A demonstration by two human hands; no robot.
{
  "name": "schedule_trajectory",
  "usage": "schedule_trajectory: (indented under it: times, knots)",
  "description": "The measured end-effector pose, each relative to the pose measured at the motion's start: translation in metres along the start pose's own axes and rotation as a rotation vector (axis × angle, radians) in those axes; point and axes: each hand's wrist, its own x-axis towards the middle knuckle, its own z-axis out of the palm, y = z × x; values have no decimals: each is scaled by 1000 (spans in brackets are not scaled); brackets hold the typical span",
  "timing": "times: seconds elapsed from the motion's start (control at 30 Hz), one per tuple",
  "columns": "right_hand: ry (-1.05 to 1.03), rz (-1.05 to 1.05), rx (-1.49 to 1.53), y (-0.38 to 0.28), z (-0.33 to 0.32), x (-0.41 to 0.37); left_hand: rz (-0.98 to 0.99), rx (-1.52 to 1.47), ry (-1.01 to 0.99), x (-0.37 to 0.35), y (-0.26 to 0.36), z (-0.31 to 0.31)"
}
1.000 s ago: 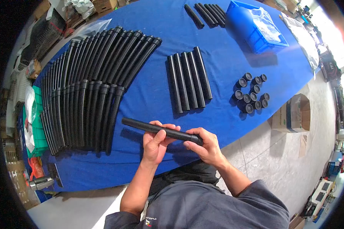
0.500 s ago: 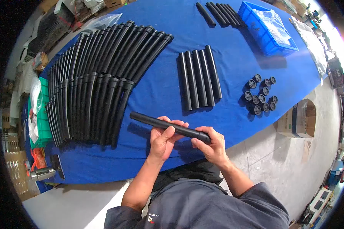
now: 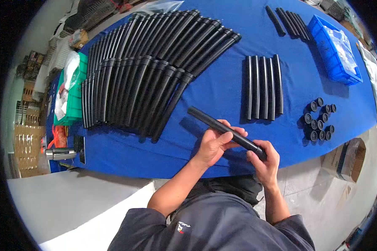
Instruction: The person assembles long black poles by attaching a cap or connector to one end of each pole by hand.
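Observation:
A black tube [image 3: 210, 121] slants across both hands above the table's near edge, its far end pointing up and left. My left hand [image 3: 213, 147] supports it around the middle, the thumb on top and the fingers beneath. At the lower right end, my right hand [image 3: 267, 165] grips a black end cap [image 3: 261, 154] fitted on the tube. Loose round black caps [image 3: 320, 124] stand in a cluster to the right. Several plain black tubes [image 3: 263, 88] lie side by side beyond my hands. On the left, many capped tubes [image 3: 138, 90] are lined up in two overlapping rows.
A blue cloth [image 3: 222, 88] covers the table. At the far right is a blue crate [image 3: 343, 73] holding clear plastic, with more black tubes [image 3: 289, 23] beside it. A green crate [image 3: 74, 104] and a metal flask [image 3: 60, 153] are at left; a cardboard box [image 3: 345, 159] sits on the floor.
The head view has turned left, so the table and its contents appear farther right. Both hands keep hold of the tube in nearly the same grip.

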Motion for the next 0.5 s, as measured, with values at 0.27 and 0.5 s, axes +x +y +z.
schedule_trajectory:
  times: [0.27,0.5]
  knots:
    - [-35,273,374,4,1,-5,14,1,-41,-1,-1,-4]
    - [9,209,329,9,5,-4,18,-6,-37,-1,0,0]
